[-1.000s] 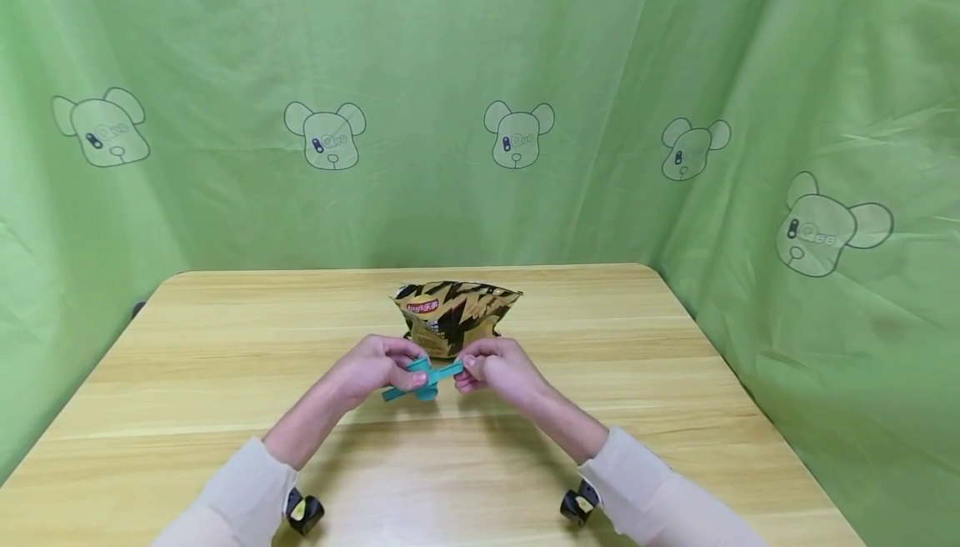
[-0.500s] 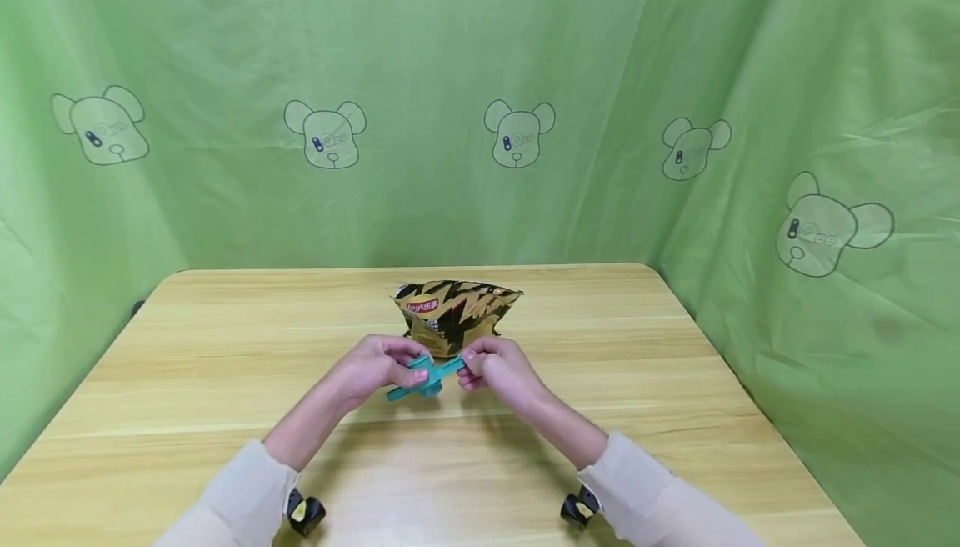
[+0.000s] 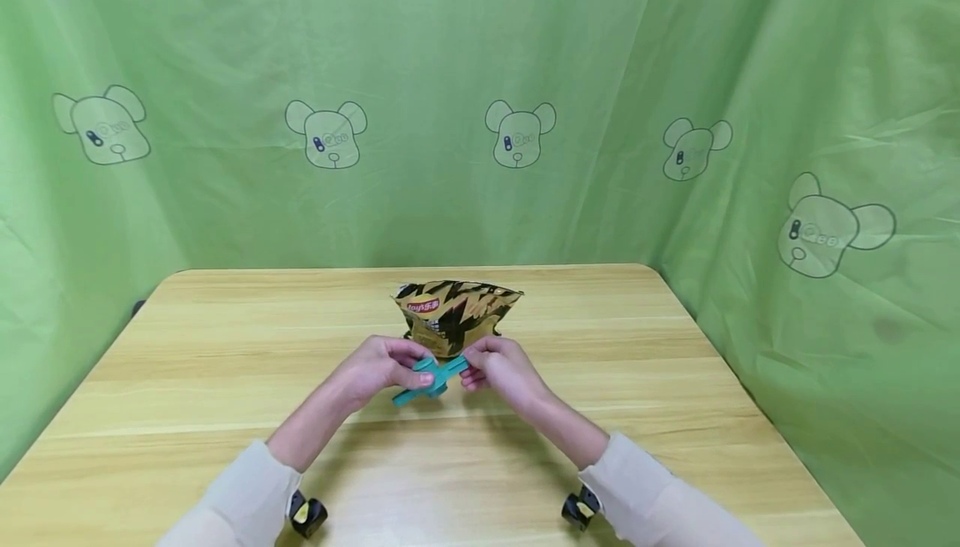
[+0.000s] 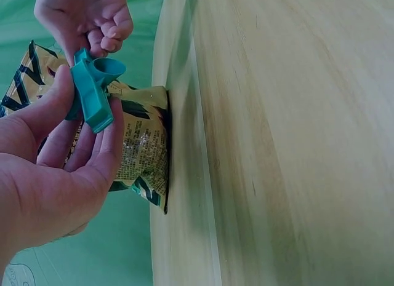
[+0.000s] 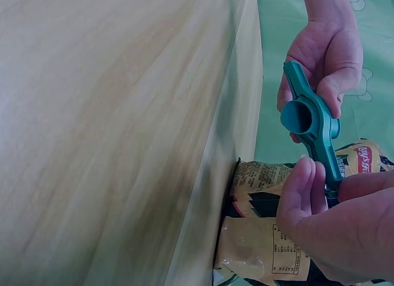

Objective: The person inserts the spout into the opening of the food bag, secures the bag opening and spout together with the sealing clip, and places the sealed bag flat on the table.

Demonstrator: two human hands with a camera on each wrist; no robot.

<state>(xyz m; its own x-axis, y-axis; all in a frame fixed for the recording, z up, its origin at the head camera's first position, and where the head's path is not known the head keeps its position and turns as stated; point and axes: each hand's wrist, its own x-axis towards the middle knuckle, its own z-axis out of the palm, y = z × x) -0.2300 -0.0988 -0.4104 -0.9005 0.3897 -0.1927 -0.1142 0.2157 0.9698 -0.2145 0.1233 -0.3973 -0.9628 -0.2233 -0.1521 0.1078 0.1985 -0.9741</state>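
A teal plastic bag clip (image 3: 442,373) with a short round spout is held above the table, in front of a gold and black chip bag (image 3: 456,313). My left hand (image 3: 384,368) pinches the clip near its middle, thumb on the near side. My right hand (image 3: 504,368) pinches the clip's right end between thumb and fingers. In the right wrist view the clip (image 5: 317,126) shows its hollow spout facing the camera. The left wrist view has the clip (image 4: 92,92) slanting between both hands, with the bag (image 4: 144,144) behind. Fingers hide parts of the clip's ends.
The chip bag stands upright on the light wooden table (image 3: 225,347), its top edge wide and flared. Green curtains (image 3: 420,197) with bear-head outlines hang behind and beside the table. Black wrist devices (image 3: 307,515) show under both sleeves.
The teal clip has tilted and shifted slightly to the right between my hands, its left end moving right. The left thumb has edged right with it. The chip bag stays in place.
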